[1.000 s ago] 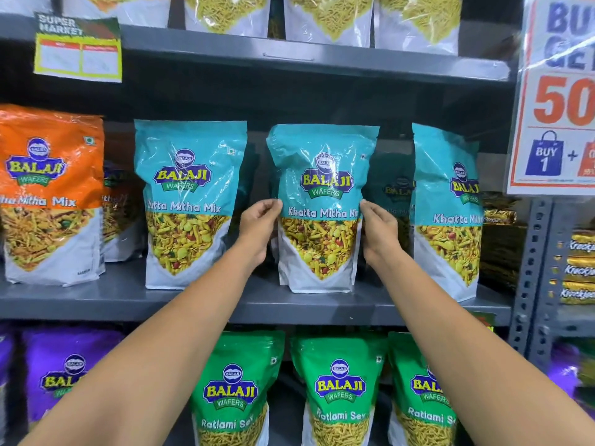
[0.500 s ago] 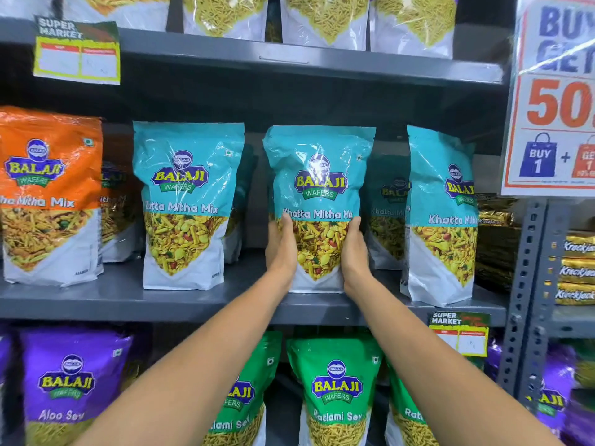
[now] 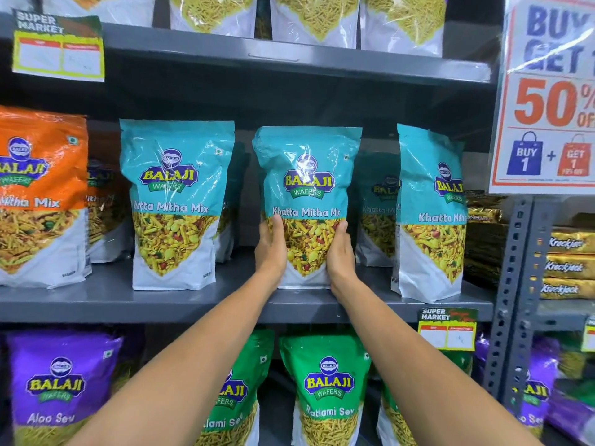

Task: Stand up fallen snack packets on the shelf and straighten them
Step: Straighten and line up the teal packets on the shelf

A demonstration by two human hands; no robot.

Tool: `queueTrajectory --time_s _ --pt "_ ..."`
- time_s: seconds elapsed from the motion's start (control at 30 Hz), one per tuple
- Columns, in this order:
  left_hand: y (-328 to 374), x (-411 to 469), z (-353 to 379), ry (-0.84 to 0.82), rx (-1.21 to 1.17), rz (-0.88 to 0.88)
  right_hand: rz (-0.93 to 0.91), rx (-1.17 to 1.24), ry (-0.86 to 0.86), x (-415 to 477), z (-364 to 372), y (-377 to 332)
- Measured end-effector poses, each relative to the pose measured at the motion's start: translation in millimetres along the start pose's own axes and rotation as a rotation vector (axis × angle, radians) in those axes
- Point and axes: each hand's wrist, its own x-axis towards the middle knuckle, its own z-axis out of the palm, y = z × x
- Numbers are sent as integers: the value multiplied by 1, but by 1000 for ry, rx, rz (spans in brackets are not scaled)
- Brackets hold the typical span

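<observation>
The middle teal Khatta Mitha Mix packet (image 3: 307,201) stands on the grey shelf (image 3: 96,300), near its front edge, with its base down and its face square to the aisle. A second ago it was held by its mid-sides; since then both hands have slid down to its lower half and drawn in — the left hand (image 3: 272,252) pressed flat to the left edge, the right hand (image 3: 339,252) to the right, fingers (image 3: 341,228) narrow and extended, clasping the packet between the palms rather than curling round it. The packet now reads upright and level, so this looks like the last settling squeeze to seat its bottom, not a lift. Outward, the teal packet to the left (image 3: 175,204) stands straight and well apart, while the one to the right (image 3: 431,214) is turned at an angle with its face towards the middle — probably the next to straighten — and more teal packets sit behind in shadow
</observation>
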Motion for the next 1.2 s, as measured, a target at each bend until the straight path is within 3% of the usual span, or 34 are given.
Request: queueTrajectory --time_s 0.1,0.2,0.33,0.4,0.5,0.57,0.63,0.7,0.97,1.1,1.2 --pt "-1 -3 -3 177 43 72 -46 -105 103 -4 0 -1" --pt "11 -20 -3 432 132 453 -340 -234 221 -24 -18 -3" --pt "21 -59 26 291 85 728 -842 -287 359 -55 -76 -7" --pt "25 -74 52 176 51 759 -913 -286 509 -52 -118 -20" --pt "29 -88 95 -32 84 690 -659 -295 663 -18 -177 -29" --pt "31 -94 122 -198 138 529 -467 -403 589 2 -202 -26" --pt "32 -92 140 -281 208 353 -373 -514 403 11 -209 -20" --pt "33 -84 148 -330 234 269 -287 -477 304 15 -205 -16" --pt "26 -46 132 -477 210 122 -265 -308 298 29 -193 -10" --pt "22 -47 143 -497 135 10 -44 2 287 45 -203 -11" --pt "14 -51 151 -509 168 17 106 27 79 52 -206 -4"
